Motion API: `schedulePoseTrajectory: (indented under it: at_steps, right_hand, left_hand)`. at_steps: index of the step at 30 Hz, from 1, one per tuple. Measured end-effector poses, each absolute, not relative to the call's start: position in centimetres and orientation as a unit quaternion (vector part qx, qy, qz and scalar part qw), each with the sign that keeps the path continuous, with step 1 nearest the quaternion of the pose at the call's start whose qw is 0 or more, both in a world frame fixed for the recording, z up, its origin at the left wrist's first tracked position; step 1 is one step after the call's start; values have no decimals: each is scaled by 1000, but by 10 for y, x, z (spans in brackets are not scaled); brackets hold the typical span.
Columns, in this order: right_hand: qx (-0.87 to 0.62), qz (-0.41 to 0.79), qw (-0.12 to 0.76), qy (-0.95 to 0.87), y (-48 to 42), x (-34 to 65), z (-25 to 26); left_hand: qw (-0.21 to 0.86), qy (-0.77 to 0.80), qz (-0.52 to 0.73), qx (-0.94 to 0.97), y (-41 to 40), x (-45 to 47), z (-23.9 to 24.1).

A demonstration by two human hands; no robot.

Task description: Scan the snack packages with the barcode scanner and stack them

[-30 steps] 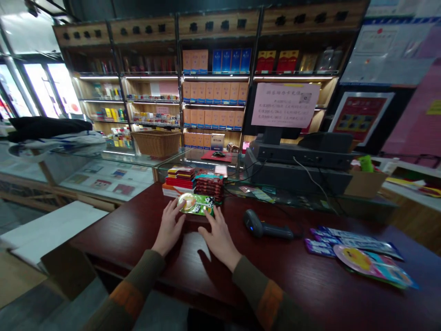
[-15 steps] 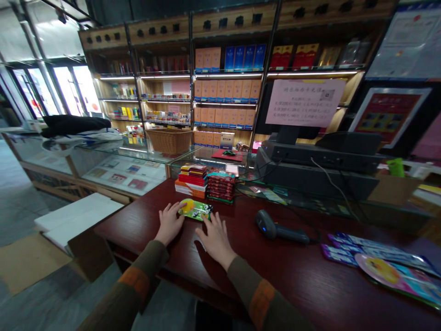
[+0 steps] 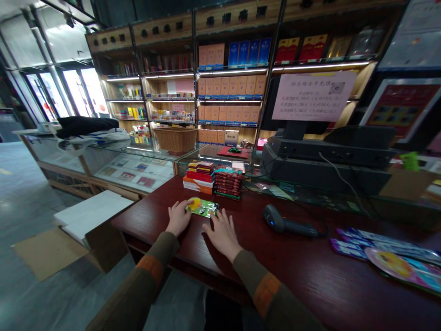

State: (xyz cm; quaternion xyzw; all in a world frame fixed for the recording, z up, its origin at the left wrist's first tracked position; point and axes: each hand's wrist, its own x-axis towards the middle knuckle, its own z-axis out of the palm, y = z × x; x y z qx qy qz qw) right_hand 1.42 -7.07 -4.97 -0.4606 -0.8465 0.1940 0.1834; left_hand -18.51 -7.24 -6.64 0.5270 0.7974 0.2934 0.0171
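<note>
A flat green snack packet [image 3: 206,208] with a yellow round at its left end and panda-like prints lies on the dark red table. My left hand [image 3: 179,218] is at its left end, with a fingertip on the yellow part and the fingers extended. At the right end is my right hand [image 3: 223,233], its fingers spread and the fingertips touching or just beside the packet. Behind the packet stand a pile of red, yellow and white packs [image 3: 199,176] and a stack of dark red packets [image 3: 228,182].
To the right of my hands lies a black barcode scanner [image 3: 287,222]. Purple and blue packets [image 3: 386,248] are spread at the right side of the table [image 3: 310,280]. An open cardboard box [image 3: 99,243] stands left of the table. Glass counters [image 3: 138,172] run behind it.
The view has shifted slightly, so the scene sits a little further right. Both hands stay at the ends of the green packet, which still lies on the table.
</note>
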Motion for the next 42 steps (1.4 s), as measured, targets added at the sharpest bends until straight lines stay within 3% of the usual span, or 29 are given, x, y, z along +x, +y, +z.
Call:
schedulePoseTrajectory:
  at_steps: [32, 42]
  right_hand:
    - [-440, 135, 201, -864, -84, 20, -54]
    - [-428, 156, 236, -858, -83, 23, -50]
  left_hand:
    - [-39, 807, 277, 520, -81, -176, -70]
    - [-51, 779, 323, 536, -83, -178, -62]
